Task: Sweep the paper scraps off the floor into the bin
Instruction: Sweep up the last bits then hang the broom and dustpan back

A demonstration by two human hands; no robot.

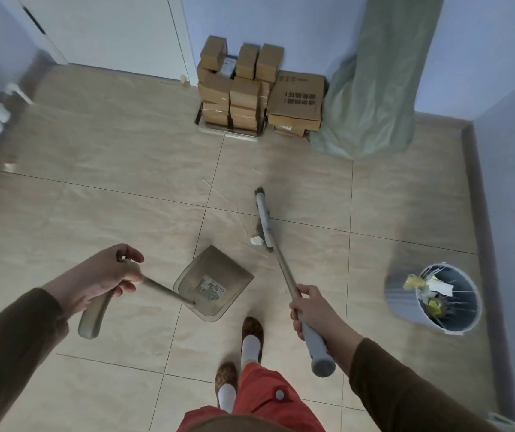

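Fingers (304,296) curled round broom (276,251), left hand (103,275) round dustpan (215,283).

open tile left of the dustpan (215,283) — boxes (259,88) and bin (437,299) hem the rest.

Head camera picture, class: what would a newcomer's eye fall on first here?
The broom in the right hand, its head beside a white paper scrap mid-floor. The dustpan lies just nearer, held by the left hand. At right stands a grey bin holding paper.
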